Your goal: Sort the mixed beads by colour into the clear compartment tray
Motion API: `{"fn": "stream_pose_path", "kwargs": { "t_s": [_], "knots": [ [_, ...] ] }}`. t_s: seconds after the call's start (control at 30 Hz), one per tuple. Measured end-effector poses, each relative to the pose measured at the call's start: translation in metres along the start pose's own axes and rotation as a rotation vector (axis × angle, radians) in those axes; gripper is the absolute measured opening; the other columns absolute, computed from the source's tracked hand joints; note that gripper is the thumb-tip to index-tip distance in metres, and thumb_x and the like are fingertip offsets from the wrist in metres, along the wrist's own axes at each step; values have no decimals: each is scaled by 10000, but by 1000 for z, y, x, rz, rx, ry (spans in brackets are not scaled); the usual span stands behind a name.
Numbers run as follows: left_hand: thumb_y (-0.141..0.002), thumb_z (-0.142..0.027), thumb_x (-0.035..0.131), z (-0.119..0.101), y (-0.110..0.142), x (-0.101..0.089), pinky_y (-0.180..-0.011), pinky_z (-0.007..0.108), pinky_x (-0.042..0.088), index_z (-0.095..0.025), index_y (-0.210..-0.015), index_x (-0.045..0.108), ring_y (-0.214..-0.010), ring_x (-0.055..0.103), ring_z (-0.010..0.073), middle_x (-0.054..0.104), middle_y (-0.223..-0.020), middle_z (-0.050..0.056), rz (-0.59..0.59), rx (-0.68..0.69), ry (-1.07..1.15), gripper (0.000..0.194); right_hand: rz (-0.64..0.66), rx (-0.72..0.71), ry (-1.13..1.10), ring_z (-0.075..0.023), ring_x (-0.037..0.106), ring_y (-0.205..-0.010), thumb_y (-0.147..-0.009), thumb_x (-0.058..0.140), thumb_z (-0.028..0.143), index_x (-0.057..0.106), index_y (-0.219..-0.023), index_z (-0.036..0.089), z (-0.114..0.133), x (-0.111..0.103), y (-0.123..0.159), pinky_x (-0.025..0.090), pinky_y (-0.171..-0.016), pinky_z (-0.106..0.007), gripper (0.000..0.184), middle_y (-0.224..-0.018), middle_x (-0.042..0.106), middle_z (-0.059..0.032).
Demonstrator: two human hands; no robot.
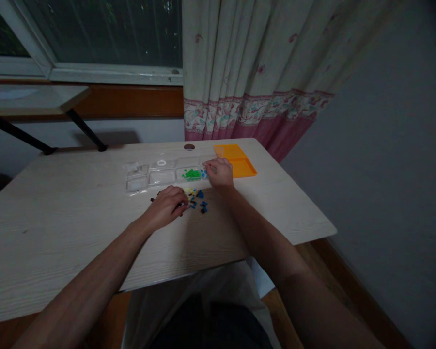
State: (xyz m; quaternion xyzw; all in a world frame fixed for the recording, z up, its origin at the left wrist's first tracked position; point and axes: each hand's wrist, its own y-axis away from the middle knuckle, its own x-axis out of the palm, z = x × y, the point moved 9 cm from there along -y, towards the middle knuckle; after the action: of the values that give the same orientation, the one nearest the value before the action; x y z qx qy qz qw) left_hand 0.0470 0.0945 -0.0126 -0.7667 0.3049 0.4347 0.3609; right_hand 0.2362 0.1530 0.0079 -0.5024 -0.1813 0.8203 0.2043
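My left hand (pixel 168 205) rests on the table with curled fingers, at the left side of a loose pile of small pieces (pixel 191 192) in yellow, blue and dark brown. Its thumb and fingertips come together there, and what they hold is too small to name. Over the right end of a clear compartment tray (pixel 162 177) is my right hand (pixel 221 171), fingers pinched above small blue pieces (pixel 204 173). Whatever sits in that pinch is hidden. Small green pieces (pixel 192 174) fill the compartment beside the blue ones. A few blue and brown pieces (pixel 204 207) lie nearer me.
An open orange case (pixel 244 167) lies just right of the tray. Behind them is a small dark oval object (pixel 189 147). A raised shelf (pixel 32 104) on black legs stands at the back left, and a curtain (pixel 247 72) hangs behind the table (pixel 76 213).
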Motion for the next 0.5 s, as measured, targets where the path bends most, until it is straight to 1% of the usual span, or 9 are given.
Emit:
{"fn": "stream_pose_path", "kwargs": {
  "t_s": [0.13,0.23,0.37,0.43,0.5],
  "knots": [
    [-947,-315,551,7,-1,-13,-883,368,417,-188,-916,622,-929,535,210,608,-923,58,-130,-38,62,149,9,-28,-20,-244,560,-1043,-962,506,329,766,-993,225,6,0,2,376,-941,-375,282,-1033,713,-76],
    [-960,-349,532,18,1,-26,-851,351,429,-188,-874,616,-917,541,201,604,-901,56,-259,-124,144,201,24,-105,-52,-232,564,-1024,-968,501,343,768,-990,227,18,2,5,382,-949,-369,292,-1013,714,-72],
    [-954,-384,532,34,5,-34,-780,312,441,-187,-854,615,-874,538,185,578,-868,44,-381,-248,239,236,100,-295,-110,-206,574,-1010,-973,508,386,764,-1023,238,47,5,16,382,-951,-345,299,-973,724,-55],
    [-949,-397,535,40,7,-35,-770,303,446,-186,-866,617,-847,536,174,565,-858,34,-411,-281,271,242,152,-403,-130,-201,575,-1016,-963,532,408,740,-1106,243,64,6,25,374,-955,-342,302,-1001,727,-53],
    [-944,-399,534,44,7,-35,-769,299,452,-185,-864,613,-828,535,167,555,-855,27,-427,-313,294,242,207,-497,-144,-202,568,-1034,-959,535,433,687,-1219,259,78,8,35,364,-961,-347,348,-1044,723,-53]
  ]
}}
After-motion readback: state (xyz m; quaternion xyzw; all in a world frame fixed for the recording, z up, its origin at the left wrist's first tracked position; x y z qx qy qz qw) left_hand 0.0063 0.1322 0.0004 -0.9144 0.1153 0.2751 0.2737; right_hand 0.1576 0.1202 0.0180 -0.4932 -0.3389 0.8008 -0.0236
